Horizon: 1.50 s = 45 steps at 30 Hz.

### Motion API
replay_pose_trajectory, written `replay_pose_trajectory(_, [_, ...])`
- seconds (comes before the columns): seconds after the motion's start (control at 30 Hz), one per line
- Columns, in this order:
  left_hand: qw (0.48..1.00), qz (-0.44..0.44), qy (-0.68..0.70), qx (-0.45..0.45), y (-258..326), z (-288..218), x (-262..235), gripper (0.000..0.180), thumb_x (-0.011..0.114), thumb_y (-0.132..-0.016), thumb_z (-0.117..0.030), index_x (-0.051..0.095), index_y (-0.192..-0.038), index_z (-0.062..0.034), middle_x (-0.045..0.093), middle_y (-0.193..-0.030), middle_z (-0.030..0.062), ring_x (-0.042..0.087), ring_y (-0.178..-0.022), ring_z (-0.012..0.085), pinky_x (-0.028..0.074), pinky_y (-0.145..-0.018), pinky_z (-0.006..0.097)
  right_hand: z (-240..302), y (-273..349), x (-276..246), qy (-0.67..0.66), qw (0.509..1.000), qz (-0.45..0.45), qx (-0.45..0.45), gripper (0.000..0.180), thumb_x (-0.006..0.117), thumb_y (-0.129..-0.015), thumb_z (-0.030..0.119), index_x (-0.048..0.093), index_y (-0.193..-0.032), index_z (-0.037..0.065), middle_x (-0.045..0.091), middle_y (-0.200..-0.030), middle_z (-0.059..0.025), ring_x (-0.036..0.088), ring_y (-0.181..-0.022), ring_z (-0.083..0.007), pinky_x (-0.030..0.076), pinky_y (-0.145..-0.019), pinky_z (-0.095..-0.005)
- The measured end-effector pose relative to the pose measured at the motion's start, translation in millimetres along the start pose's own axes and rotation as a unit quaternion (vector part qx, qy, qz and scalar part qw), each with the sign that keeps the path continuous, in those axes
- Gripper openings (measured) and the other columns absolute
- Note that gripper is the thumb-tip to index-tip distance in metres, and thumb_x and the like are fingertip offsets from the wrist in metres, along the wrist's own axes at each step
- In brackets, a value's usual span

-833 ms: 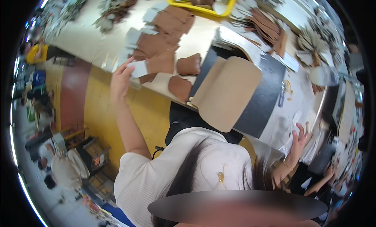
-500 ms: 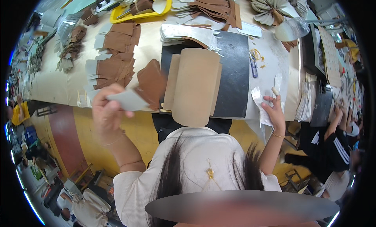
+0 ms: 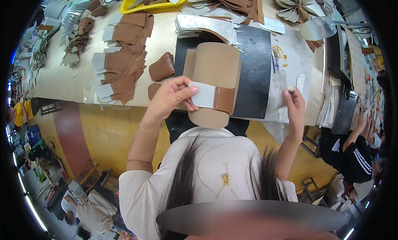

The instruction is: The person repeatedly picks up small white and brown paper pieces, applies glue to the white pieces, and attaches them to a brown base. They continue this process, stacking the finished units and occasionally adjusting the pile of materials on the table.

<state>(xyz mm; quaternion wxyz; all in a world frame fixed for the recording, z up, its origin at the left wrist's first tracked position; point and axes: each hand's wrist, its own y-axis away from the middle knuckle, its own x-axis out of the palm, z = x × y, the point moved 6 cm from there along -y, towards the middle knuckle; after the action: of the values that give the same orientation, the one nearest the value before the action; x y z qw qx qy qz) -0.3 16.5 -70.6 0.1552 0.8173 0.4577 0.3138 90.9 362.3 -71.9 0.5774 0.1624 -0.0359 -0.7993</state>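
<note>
My left hand (image 3: 168, 98) is closed on the pale grey end of a piece of brown leather (image 3: 224, 100). That leather piece lies across a tan, curved block (image 3: 216, 64) near the table's front edge. Over the table to the right, my right hand (image 3: 295, 107) pinches the edge of a whitish strip (image 3: 279, 88) between thumb and fingers. One of its fingertips wears a pale cover. Left of the block are a folded brown leather piece (image 3: 162, 67) and another brown piece (image 3: 153, 90), partly hidden by my left hand.
Fanned brown leather pieces (image 3: 124, 70) lie to the left. White-backed pieces (image 3: 203, 26) are stacked behind the block, on a black mat (image 3: 255, 70). A yellow tray (image 3: 155, 8) stands far back. Yellow bands and a blue tool (image 3: 275, 62) lie right. Another person (image 3: 348, 153) works at right.
My left hand has moved right, bringing the leather piece onto the curved block. My right hand, earlier spread over the whitish strip, has closed on it and lifted its edge.
</note>
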Motion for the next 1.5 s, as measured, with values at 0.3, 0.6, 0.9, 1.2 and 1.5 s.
replay_pose_trajectory(0.3, [1.0, -0.004, 0.002, 0.006, 7, 2, 9, 0.021, 0.057, -0.093, -0.017, 0.059, -0.091, 0.0034, 0.065, -0.071, 0.0139, 0.068, -0.061, 0.0195, 0.057, -0.055, 0.024, 100, 9, 100, 0.069, 0.98, 0.183, -0.038, 0.015, 0.072, -0.082, 0.013, 0.069, -0.086, -0.001, 0.066, -0.071, -0.0018, 0.055, -0.062, -0.0037, 0.044, -0.056, -0.0198])
replay_pose_trajectory(0.6, [0.998, 0.043, 0.031, 0.025, 9, 4, 7, 0.066, 0.039, -0.096, -0.053, 0.056, -0.103, 0.0109, 0.065, -0.089, 0.0183, 0.07, -0.073, 0.0215, 0.057, -0.064, 0.024, 114, 12, 152, 0.238, 0.937, 0.244, -0.08, 0.017, 0.073, -0.078, 0.014, 0.068, -0.079, -0.003, 0.065, -0.063, -0.0076, 0.056, -0.054, -0.0062, 0.043, -0.05, -0.0222])
replay_pose_trajectory(0.9, [0.997, 0.037, 0.063, 0.015, 12, 5, 10, 0.052, 0.051, -0.095, -0.042, 0.058, -0.099, 0.0092, 0.066, -0.085, 0.0165, 0.07, -0.071, 0.0206, 0.056, -0.06, 0.022, 114, 8, 155, 0.274, 0.925, 0.249, -0.08, 0.018, 0.072, -0.078, 0.014, 0.067, -0.077, -0.004, 0.065, -0.062, -0.0102, 0.056, -0.051, -0.0086, 0.043, -0.05, -0.024])
replay_pose_trajectory(1.2, [0.999, 0.011, 0.03, 0.013, 9, 4, 8, 0.015, 0.067, -0.085, -0.008, 0.061, -0.087, 0.0049, 0.067, -0.073, 0.0131, 0.068, -0.062, 0.0175, 0.056, -0.054, 0.021, 116, 7, 150, 0.249, 0.924, 0.271, -0.102, 0.024, 0.077, -0.073, 0.015, 0.066, -0.088, -0.001, 0.062, -0.062, -0.0063, 0.054, -0.053, -0.007, 0.042, -0.051, -0.0227])
replay_pose_trajectory(1.5, [1.0, 0.009, 0.003, -0.003, 4, 9, -21, 0.017, 0.069, -0.085, -0.011, 0.061, -0.087, 0.004, 0.066, -0.074, 0.0117, 0.068, -0.062, 0.0161, 0.056, -0.055, 0.021, 92, -1, 109, 0.122, 0.951, 0.279, -0.05, 0.052, 0.082, -0.07, 0.015, 0.055, -0.113, 0.002, 0.057, -0.07, 0.0009, 0.052, -0.065, -0.0053, 0.042, -0.06, -0.0203])
